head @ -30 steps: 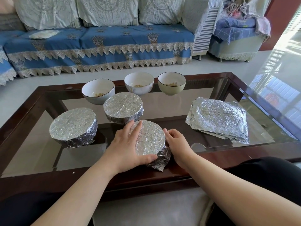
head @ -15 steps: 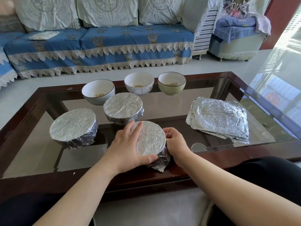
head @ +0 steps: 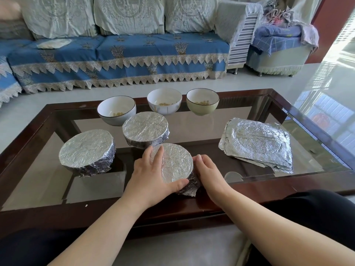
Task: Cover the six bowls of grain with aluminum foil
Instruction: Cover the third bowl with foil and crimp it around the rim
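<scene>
Sealing the third foil-covered bowl (head: 176, 164) at the bench's (head: 288, 186) near edge goes best if the left hand (head: 151, 175), spread flat, pins the top while the right hand (head: 208, 170), fingers curled against the side, crimps the loose foil flap (head: 187, 190) under the rim.

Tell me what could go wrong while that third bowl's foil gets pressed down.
1. The nearest foil-covered bowl sits close to the near rim of the glass table; sideways pressure from the right hand might slide it toward the edge.
2. A foil flap sticks out at its base, so the wrap may stay loose.
3. The left hand pressing the top could dent or tear the foil.
</scene>
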A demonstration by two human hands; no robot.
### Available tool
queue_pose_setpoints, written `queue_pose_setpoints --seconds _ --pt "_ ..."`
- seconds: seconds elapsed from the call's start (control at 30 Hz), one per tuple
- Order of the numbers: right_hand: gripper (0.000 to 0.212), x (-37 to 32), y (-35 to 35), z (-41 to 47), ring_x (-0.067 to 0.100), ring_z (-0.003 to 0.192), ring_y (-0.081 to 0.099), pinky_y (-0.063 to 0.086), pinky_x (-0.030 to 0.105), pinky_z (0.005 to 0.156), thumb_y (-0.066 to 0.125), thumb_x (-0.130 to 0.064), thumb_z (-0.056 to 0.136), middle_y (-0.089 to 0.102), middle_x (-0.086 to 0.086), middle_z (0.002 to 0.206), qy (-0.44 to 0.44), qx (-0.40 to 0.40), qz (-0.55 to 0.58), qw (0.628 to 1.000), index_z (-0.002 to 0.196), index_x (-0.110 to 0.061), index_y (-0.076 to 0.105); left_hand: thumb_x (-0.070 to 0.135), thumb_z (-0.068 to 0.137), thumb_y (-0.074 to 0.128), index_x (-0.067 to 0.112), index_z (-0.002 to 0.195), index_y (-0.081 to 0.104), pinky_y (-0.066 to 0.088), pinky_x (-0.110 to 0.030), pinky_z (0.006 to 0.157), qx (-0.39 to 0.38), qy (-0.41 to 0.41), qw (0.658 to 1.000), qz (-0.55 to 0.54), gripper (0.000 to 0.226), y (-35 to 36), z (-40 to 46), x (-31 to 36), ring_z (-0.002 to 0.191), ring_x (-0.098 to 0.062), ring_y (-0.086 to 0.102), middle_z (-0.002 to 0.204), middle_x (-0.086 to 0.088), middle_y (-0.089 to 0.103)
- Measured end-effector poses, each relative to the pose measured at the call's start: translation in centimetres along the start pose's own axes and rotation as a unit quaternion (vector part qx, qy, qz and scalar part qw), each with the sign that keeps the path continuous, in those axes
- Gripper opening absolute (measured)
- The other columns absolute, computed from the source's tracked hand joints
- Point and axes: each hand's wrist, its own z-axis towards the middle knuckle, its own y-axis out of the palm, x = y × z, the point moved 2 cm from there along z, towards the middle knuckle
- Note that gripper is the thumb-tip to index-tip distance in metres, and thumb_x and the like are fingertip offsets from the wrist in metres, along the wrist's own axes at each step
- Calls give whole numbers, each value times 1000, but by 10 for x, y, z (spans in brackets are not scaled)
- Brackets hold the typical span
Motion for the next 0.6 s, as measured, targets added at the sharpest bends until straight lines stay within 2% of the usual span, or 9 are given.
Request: queue_pose_setpoints --seconds 0.03,0.1,0.17,0.23,0.3,0.43,0.53,0.6 --pt "27 2 -1 -1 13 81 57 47 35 78 47 -33 102 64 0 89 -16 0 -24 1000 98 -10 59 87 65 53 30 157 -3 16 -39 119 1 -4 1000 -1 122 0 0 0 147 -24 5 161 7 -12" --pt "19 5 -1 -2 7 94 64 50 31 88 50 -27 101 68 -8 110 -56 -12 -38 998 102 -11 61 87 65 53 29 157 -2 17 -41 119 1 -9 1000 -1 123 -1 1 0 147 -26 5 162 6 -11" --pt "16 7 -2 -2 9 102 66 53 30 91 52 -17 101 67 -3 122 -61 -25 -1 998 108 -10 64 87 64 53 30 157 -2 16 -41 119 1 -11 1000 -4 123 -1 1 -1 147 -27 5 162 5 -11" --pt "16 8 -2 -3 15 93 68 55 34 86 53 -13 100 72 7 111 -25 -34 67 997 111 -7 64 88 62 52 30 157 -2 15 -41 119 0 -13 1000 -3 124 0 2 -1 147 -27 5 162 4 -11" --pt "16 8 1 -3 24 91 68 54 41 87 54 -10 99 72 17 105 4 -40 127 991 110 -4 63 90 60 48 30 157 -2 14 -40 119 -3 -13 1000 3 126 0 2 -1 147 -28 5 162 3 -11" --pt "12 9 3 0 29 88 65 52 49 88 57 -10 98 70 25 103 22 -17 128 991 104 -7 66 96 54 43 31 157 -4 14 -42 119 -15 -13 1000 5 131 -1 3 -3 147 -28 3 162 5 -13" --pt "8 9 4 1 27 82 61 51 45 80 61 -13 96 69 20 92 18 0 115 993 97 -10 68 91 60 48 31 157 -4 14 -42 119 -11 -12 1000 11 125 -1 3 -2 147 -29 4 162 5 -13" --pt "9 10 5 0 22 78 62 52 40 75 62 -17 95 70 14 87 14 12 97 995 92 -10 67 97 52 40 31 157 -4 15 -42 119 -10 -11 1000 11 131 -1 3 -3 146 -29 5 162 6 -13"
